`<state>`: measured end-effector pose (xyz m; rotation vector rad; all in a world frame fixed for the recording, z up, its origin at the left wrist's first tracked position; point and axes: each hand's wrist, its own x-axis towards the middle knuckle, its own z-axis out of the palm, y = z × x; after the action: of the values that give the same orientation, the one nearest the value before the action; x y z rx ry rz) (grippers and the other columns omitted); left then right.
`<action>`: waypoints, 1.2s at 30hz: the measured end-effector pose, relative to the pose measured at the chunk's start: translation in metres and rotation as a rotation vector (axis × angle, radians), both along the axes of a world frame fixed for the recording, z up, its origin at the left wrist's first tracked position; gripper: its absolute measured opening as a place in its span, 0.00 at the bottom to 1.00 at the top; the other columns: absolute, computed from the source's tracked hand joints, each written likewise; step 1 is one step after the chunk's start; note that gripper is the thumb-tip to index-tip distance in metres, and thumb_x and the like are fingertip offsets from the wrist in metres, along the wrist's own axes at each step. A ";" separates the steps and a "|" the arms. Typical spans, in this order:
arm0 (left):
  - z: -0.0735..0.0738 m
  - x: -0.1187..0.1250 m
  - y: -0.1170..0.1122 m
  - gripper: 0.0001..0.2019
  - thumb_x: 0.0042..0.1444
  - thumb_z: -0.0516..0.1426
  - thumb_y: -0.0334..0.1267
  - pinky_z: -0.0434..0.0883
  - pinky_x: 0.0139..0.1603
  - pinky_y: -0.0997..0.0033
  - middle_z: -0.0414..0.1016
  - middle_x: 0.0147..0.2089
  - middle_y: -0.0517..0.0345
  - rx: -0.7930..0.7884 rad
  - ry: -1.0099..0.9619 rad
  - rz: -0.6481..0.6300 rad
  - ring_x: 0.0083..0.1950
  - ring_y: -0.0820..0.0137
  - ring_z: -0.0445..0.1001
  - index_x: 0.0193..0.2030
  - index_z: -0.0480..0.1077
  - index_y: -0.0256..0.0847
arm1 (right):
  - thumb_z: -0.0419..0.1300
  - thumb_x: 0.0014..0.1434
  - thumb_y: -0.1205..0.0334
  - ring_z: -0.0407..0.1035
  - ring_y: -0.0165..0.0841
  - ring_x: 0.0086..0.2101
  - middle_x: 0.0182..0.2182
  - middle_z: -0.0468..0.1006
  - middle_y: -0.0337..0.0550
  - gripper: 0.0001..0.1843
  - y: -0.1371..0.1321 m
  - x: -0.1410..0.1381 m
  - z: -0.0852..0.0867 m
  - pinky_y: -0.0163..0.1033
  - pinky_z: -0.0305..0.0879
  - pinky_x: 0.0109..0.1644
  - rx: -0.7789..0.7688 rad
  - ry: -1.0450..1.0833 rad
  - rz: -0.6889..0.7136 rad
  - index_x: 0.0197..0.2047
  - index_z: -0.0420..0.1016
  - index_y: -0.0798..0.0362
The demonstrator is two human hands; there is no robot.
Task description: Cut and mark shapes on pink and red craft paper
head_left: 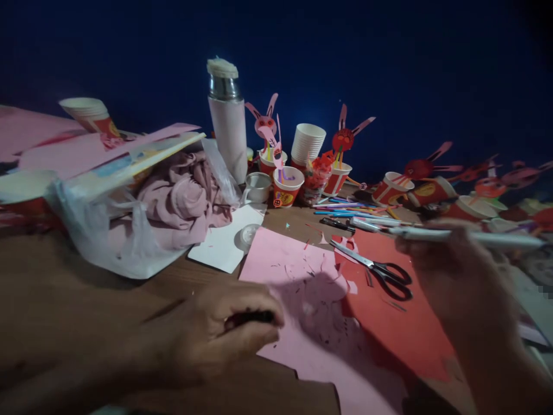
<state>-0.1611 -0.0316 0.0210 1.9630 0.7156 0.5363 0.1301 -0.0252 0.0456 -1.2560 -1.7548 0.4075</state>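
My left hand (216,331) rests low on the brown table at the edge of a pink paper sheet (298,276), fingers curled round a small black object, perhaps a pen cap (250,316). My right hand (449,271) is raised at the right, blurred, and grips a long white marker (475,237) held level. Black-handled scissors (375,270) lie on a red paper sheet (401,328) between the hands. Paper scraps dot the pink sheet.
A plastic bag with pink cloth (173,202) sits at the left under pink card. Behind stand a white flask (227,121), a stack of paper cups (307,144), red cups with paper rabbit figures (285,184) and several loose pens (345,210).
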 end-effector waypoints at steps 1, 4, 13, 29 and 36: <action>0.005 0.004 0.007 0.07 0.55 0.50 0.33 0.59 0.29 0.81 0.67 0.28 0.63 0.143 0.032 -0.008 0.28 0.78 0.64 0.37 0.69 0.40 | 0.43 0.62 0.59 0.71 0.33 0.28 0.29 0.73 0.42 0.15 -0.001 -0.004 0.005 0.40 0.68 0.32 -0.012 0.114 -0.005 0.39 0.70 0.44; 0.005 0.014 0.025 0.09 0.55 0.49 0.30 0.58 0.28 0.78 0.65 0.27 0.61 0.393 0.182 0.058 0.26 0.77 0.63 0.37 0.70 0.38 | 0.51 0.58 0.63 0.72 0.35 0.27 0.25 0.74 0.40 0.09 -0.004 -0.016 0.007 0.37 0.67 0.26 -0.172 0.180 0.038 0.32 0.72 0.47; -0.028 0.013 0.049 0.07 0.52 0.52 0.34 0.60 0.39 0.60 0.69 0.36 0.51 0.873 0.482 0.177 0.39 0.62 0.64 0.32 0.70 0.36 | 0.55 0.57 0.62 0.71 0.32 0.29 0.28 0.75 0.41 0.07 -0.012 -0.019 -0.048 0.38 0.68 0.33 -0.208 0.154 0.115 0.39 0.70 0.51; -0.044 0.018 0.018 0.20 0.52 0.54 0.49 0.59 0.43 0.58 0.70 0.51 0.48 0.763 0.203 -0.181 0.47 0.59 0.63 0.45 0.68 0.37 | 0.56 0.56 0.62 0.72 0.31 0.24 0.24 0.76 0.40 0.04 -0.038 -0.040 -0.049 0.32 0.68 0.21 -0.427 0.056 0.139 0.35 0.69 0.51; -0.043 0.018 0.017 0.16 0.55 0.52 0.47 0.58 0.42 0.60 0.69 0.52 0.47 0.771 0.276 -0.198 0.47 0.59 0.64 0.43 0.69 0.37 | 0.56 0.55 0.63 0.73 0.31 0.24 0.25 0.78 0.39 0.02 -0.038 -0.044 -0.049 0.32 0.67 0.21 -0.307 -0.072 0.153 0.35 0.68 0.49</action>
<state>-0.1429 -0.0146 -0.0225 2.8344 0.5015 0.4588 0.0863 -0.0634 -0.0037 -1.3653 -1.9077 0.7512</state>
